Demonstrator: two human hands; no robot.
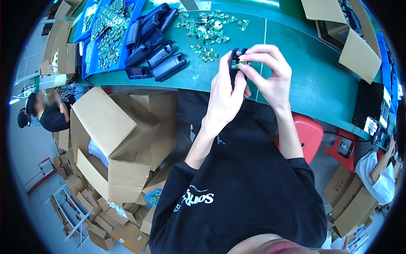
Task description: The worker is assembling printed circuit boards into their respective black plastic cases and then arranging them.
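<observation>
Head view shows the left hand (pixel 223 94) curled around a dark case (pixel 233 75) above the counter (pixel 308 91), its long way pointing away from the body. The right hand (pixel 271 80) seems to pinch a little green board (pixel 242 63), which lies left of that hand, crossways on the case. I can't tell if it sits inside.

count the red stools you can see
2: one red stool partly behind the person's right forearm, another red stool farther right, beside the co-worker in white. Others may be hidden.
</observation>
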